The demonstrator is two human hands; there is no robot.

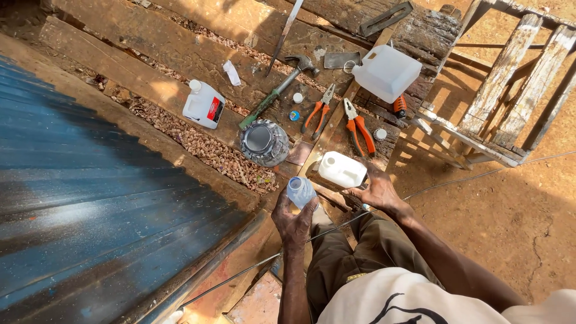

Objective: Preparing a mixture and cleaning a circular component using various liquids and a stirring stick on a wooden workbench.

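**Small bottle in one hand, white jug under the other**

Weathered planks laid over bare orange earth serve as the work surface (pixel 180 54), with a blue corrugated sheet (pixel 78 198) slanting along its near edge.

The left hand (pixel 294 219) is closed around a small clear plastic bottle (pixel 300 191), held upright with its open mouth facing up. Just to its right and slightly farther away, the right hand (pixel 377 193) rests with spread fingers against the near end of a small white jug (pixel 342 170), which lies on its side on the planks, its long axis running left to right; whether the fingers actually clasp it cannot be told. Bottle and jug are near each other but apart.

Beyond them stand a shiny round tin (pixel 264 143), two orange-handled pliers (pixel 319 108), a claw hammer (pixel 279 90) and a larger white jerrycan (pixel 387 72).
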